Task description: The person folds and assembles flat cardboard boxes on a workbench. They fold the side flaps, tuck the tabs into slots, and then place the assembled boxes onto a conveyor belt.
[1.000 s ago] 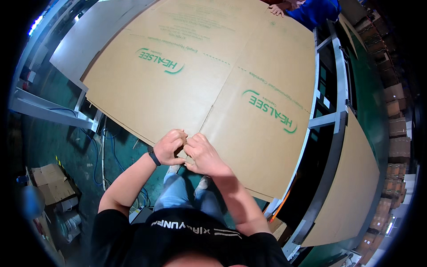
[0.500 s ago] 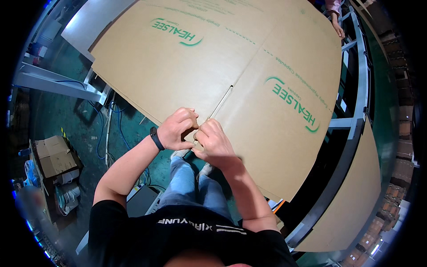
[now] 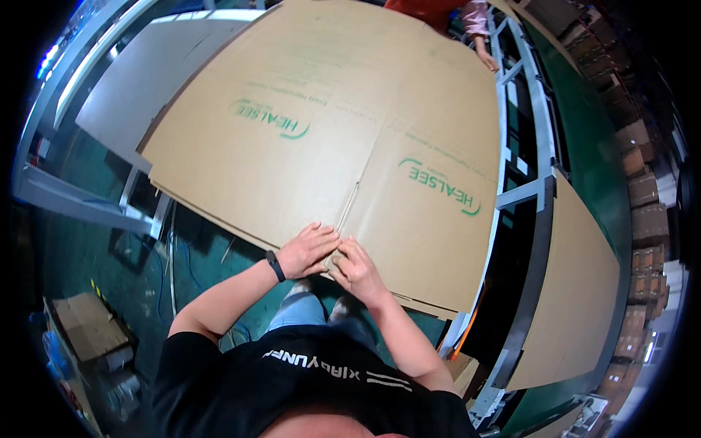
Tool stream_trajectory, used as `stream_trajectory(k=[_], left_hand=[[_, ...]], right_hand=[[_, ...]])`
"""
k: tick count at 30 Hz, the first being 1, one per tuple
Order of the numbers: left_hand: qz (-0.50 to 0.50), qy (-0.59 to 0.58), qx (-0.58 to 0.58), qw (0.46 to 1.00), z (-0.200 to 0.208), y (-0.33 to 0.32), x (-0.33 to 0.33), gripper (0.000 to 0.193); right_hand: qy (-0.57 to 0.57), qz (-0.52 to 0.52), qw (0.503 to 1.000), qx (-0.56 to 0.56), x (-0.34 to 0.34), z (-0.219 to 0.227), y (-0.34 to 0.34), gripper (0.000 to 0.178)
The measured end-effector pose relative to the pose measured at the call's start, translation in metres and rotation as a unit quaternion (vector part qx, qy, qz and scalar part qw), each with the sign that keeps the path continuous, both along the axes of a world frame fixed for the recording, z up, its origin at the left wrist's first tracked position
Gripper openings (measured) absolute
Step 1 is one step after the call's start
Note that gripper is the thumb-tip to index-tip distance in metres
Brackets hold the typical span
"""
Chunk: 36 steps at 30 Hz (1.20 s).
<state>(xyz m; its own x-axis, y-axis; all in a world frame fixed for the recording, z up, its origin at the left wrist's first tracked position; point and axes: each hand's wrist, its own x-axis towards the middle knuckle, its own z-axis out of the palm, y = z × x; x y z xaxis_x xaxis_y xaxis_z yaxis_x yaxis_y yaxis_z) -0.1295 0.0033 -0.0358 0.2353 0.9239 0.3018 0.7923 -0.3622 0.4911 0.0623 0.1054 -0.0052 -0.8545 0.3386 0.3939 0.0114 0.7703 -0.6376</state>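
A large brown cardboard sheet (image 3: 292, 182) with green print lies before me on what looks like a stack, a slit (image 3: 349, 204) running down its middle to the near edge. Beside the slit's near end, my left hand (image 3: 310, 250), a dark band on its wrist, rests with fingers stretched flat on the board. Close against it on the right, my right hand (image 3: 356, 272) has its fingers curled, with thumb and fingers pinching the cardboard at the near edge. What lies right under the fingertips is partly hidden.
At the far right edge is another person's hand (image 3: 485, 58). A metal frame (image 3: 544, 146) runs along the right, with another cardboard sheet (image 3: 573, 292) beyond it. On the left stand a grey metal leg (image 3: 87, 197) and an open carton (image 3: 87, 325). Cables lie on the green floor (image 3: 109, 255).
My left hand's fingers, curled before, are now laid flat on the board. My right hand stays pinched at the near edge. The whole view has shifted, showing more of the far side.
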Motion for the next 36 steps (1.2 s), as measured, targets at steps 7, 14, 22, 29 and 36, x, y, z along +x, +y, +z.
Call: stream_trajectory(k=[7, 14, 22, 29, 36], left_hand=[[-0.021, 0.049, -0.005, 0.999, -0.003, 0.003, -0.003, 0.066], [-0.024, 0.088, -0.006, 0.996, 0.009, 0.002, -0.004, 0.067], [-0.02, 0.092, -0.012, 0.995, 0.006, 0.004, 0.001, 0.064], [-0.035, 0.107, -0.046, 0.993, 0.026, 0.007, 0.007, 0.063], [-0.028, 0.199, -0.082, 0.976, 0.029, 0.002, 0.012, 0.065]], right_hand=[[0.018, -0.038, 0.999, 0.014, -0.006, -0.005, -0.007, 0.026], [0.001, -0.229, 0.973, -0.002, 0.051, -0.001, -0.004, 0.031], [-0.218, -0.628, 0.727, -0.172, 0.277, -0.067, 0.105, 0.053], [-0.11, -0.594, 0.78, -0.163, 0.26, -0.037, 0.084, 0.045], [-0.103, -0.475, 0.836, -0.256, 0.281, -0.059, 0.082, 0.049]])
